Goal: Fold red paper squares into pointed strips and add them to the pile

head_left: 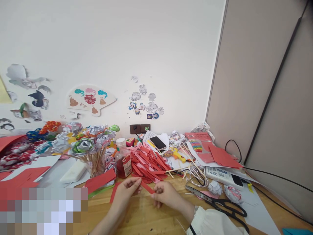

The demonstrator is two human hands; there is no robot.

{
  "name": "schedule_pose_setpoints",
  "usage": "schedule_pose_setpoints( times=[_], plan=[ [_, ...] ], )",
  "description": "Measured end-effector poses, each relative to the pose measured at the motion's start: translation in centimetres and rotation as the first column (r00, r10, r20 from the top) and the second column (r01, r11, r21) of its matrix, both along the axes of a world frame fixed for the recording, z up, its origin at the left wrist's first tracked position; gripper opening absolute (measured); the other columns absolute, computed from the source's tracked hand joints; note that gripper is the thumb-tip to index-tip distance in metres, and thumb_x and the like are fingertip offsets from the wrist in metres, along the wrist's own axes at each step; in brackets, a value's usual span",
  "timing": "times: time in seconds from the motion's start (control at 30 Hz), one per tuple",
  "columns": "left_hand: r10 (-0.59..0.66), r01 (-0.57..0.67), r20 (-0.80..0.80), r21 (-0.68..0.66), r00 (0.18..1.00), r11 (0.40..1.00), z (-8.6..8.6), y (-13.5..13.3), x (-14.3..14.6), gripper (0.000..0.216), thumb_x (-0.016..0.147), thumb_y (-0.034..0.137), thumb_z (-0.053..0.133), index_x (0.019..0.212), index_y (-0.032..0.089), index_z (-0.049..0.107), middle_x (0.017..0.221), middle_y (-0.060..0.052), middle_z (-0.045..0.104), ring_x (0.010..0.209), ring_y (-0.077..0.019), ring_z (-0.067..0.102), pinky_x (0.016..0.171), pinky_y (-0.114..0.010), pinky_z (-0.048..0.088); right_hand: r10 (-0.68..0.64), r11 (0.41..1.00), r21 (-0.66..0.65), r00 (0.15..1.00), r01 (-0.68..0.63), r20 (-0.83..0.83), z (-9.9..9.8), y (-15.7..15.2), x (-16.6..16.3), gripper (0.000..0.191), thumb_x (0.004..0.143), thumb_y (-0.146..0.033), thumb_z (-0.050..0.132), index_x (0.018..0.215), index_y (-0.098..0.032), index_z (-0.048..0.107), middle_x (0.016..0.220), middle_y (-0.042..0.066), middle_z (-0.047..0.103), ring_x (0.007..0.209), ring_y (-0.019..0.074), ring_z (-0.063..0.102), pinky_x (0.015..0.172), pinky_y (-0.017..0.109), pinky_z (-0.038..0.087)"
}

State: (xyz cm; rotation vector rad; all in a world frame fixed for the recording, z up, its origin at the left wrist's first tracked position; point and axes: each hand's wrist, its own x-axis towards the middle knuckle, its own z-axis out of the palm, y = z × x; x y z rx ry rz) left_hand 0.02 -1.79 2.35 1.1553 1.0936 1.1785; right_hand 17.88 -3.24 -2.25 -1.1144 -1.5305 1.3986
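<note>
My left hand [127, 190] and my right hand [164, 194] meet over the wooden desk [144, 218], both pinched on one red paper strip [147, 187] stretched between them. Just behind my hands lies a heap of red paper strips [146, 161]. A wrist bracelet and a white sleeve [210, 223] show on my right arm.
Black scissors [217, 202] lie right of my hands. A red-liquid bottle [123, 162], a bouquet of paper flowers on sticks [85, 145], red paper sheets [24, 178], a phone [157, 142], a yellow glue gun [178, 156], crumpled paper balls [232, 193] and cables crowd the desk.
</note>
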Motion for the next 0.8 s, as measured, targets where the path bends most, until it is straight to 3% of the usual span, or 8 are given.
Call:
schedule_pose_setpoints(
  times=[0.07, 0.17, 0.27, 0.4, 0.63, 0.8],
  plan=[
    [0.000, 0.000, -0.007, 0.060, 1.000, 0.998, 0.1, -0.1, -0.1, 0.046, 0.044, 0.053, 0.078, 0.064, 0.015, 0.062, 0.048, 0.003, 0.059, 0.046, -0.0118, 0.053, 0.051, -0.023, 0.045, 0.063, 0.998, -0.005, 0.997, -0.063, 0.036, 0.0, -0.3, -0.2, 0.046, 0.066, -0.060, 0.063, 0.062, -0.015, 0.051, 0.048, -0.002, 0.057, 0.036, 0.0078, 0.049, 0.038, 0.018, 0.036],
    [0.011, -0.010, -0.009, 0.128, 1.000, 0.992, 0.1, -0.1, 0.0, 0.046, 0.047, 0.055, 0.077, 0.063, 0.015, 0.061, 0.045, 0.004, 0.056, 0.045, -0.0111, 0.051, 0.049, -0.022, 0.043, 0.055, 0.998, 0.034, 0.996, -0.058, 0.074, 0.2, -0.5, -0.2, 0.044, 0.071, -0.058, 0.060, 0.061, -0.016, 0.050, 0.045, -0.004, 0.054, 0.033, 0.0061, 0.044, 0.034, 0.016, 0.031],
    [-0.049, 0.055, -0.065, 0.095, 0.997, 0.994, 0.1, -0.1, 0.2, 0.047, 0.046, 0.059, 0.074, 0.060, 0.016, 0.060, 0.047, 0.002, 0.059, 0.047, -0.0131, 0.054, 0.051, -0.024, 0.045, 0.031, 0.998, 0.045, 0.998, -0.034, 0.059, 0.3, -0.6, -0.2, 0.043, 0.071, -0.057, 0.059, 0.062, -0.016, 0.049, 0.044, -0.004, 0.054, 0.031, 0.0059, 0.042, 0.033, 0.016, 0.028],
    [-0.148, 0.162, -0.171, 0.071, 0.974, 0.984, 0.2, -0.4, 0.3, 0.049, 0.051, 0.065, 0.067, 0.053, 0.017, 0.057, 0.052, -0.002, 0.063, 0.054, -0.0168, 0.060, 0.057, -0.027, 0.049, 0.099, 0.995, 0.011, 0.991, -0.100, 0.087, 0.5, -0.8, -0.3, 0.048, 0.074, -0.062, 0.054, 0.059, -0.016, 0.049, 0.044, -0.004, 0.052, 0.032, 0.0059, 0.041, 0.034, 0.016, 0.026],
    [-0.172, 0.181, -0.146, 0.046, 0.974, 0.983, -0.2, -0.5, 0.6, 0.049, 0.050, 0.064, 0.069, 0.056, 0.017, 0.056, 0.054, -0.002, 0.065, 0.055, -0.0175, 0.062, 0.059, -0.028, 0.051, 0.001, 0.984, 0.172, 0.977, -0.038, 0.214, 0.9, -1.0, 0.0, 0.056, 0.077, -0.066, 0.049, 0.051, -0.017, 0.048, 0.038, -0.006, 0.040, 0.034, 0.0062, 0.035, 0.039, 0.019, 0.027],
    [-0.192, 0.204, -0.212, 0.036, 0.958, 0.978, -1.2, -0.6, 1.3, 0.047, 0.050, 0.062, 0.071, 0.056, 0.017, 0.056, 0.052, -0.001, 0.063, 0.052, -0.0167, 0.059, 0.055, -0.027, 0.049, 0.061, 0.979, 0.183, 0.983, -0.092, 0.171, 0.5, -0.9, -0.2, 0.058, 0.078, -0.071, 0.042, 0.055, -0.017, 0.048, 0.042, -0.006, 0.042, 0.039, 0.0071, 0.037, 0.040, 0.019, 0.026]
  ],
)
